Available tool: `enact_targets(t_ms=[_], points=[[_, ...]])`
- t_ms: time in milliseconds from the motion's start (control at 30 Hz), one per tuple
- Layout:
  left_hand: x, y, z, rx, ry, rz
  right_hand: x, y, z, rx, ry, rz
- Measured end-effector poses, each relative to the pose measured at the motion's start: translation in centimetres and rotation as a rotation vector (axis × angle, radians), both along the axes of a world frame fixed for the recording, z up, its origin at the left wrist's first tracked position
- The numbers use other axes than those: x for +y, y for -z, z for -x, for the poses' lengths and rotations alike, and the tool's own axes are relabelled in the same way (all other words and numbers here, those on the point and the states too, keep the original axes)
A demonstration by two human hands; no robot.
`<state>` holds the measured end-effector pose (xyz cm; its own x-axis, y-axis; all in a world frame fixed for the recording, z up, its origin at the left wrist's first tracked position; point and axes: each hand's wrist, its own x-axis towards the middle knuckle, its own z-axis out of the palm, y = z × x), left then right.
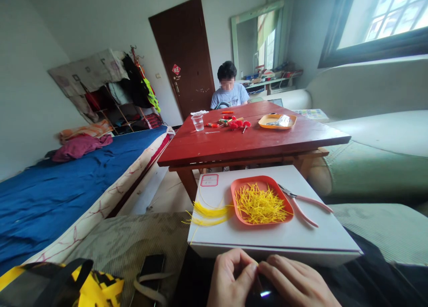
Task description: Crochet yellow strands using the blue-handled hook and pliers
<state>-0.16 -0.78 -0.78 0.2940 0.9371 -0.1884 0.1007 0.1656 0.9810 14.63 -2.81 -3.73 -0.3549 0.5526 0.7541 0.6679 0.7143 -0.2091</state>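
- Blue-covered bed (67,173): far L side of the room.
- Red counter (207,144): ahead, beyond the box; a person (234,95) sits at its far side, w/ red fluffy pieces (238,124) and a clear cup (198,123) on top.
- White box (314,242): nearest work surface, just past the hands.
- R hand (294,280): fingers bunched, tips right up against the L ones; can't tell if they grip anything.
- L hand (230,275): thumb + index narrow, apparently pinching a tiny yellowish bit.
- Orange tray (247,180): on the box, w/ a heap of short yellow strips (261,204) inside.
- Pliers (293,196): R of tray, handles spread, untouched.
- Long yellow strands (210,211): L of tray, ends hanging past box edge.
- Yellowish bit (256,263): b/w the fingertips, ID unclear. Step in hand looks like fine two-handed fingertip work; next move calls for a light, steady pinch.
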Motion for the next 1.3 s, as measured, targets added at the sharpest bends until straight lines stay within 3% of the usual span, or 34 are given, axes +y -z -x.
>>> enact_targets(t_ms=[233, 433, 733, 933, 1167, 1300], points=[[-0.1, -0.5, -0.3, 0.156, -0.032, -0.154, -0.2, 0.6, 0.4, 0.201, 0.029, 0.209], [-0.3, 0.4, -0.1, 0.296, -0.052, -0.285, -0.4, 1.3, 0.8, 0.317, 0.024, 0.344], [-0.6, 1.0, -0.2, 0.341, -0.091, -0.413, -0.3, 0.8, 1.1, 0.493, 0.005, 0.557], [-0.8, 0.9, -0.2, 0.387, -0.103, -0.522, -0.3, 0.8, 1.0, 0.468, 0.019, 0.485], [-0.7, 1.2, -0.2, 0.392, -0.079, -0.533, -0.5, 1.6, 0.8, 0.207, 0.124, 0.255], [-0.5, 1.7, 0.0, 0.481, -0.062, -0.635, -0.3, 1.7, 1.2, 0.177, 0.14, 0.319]])
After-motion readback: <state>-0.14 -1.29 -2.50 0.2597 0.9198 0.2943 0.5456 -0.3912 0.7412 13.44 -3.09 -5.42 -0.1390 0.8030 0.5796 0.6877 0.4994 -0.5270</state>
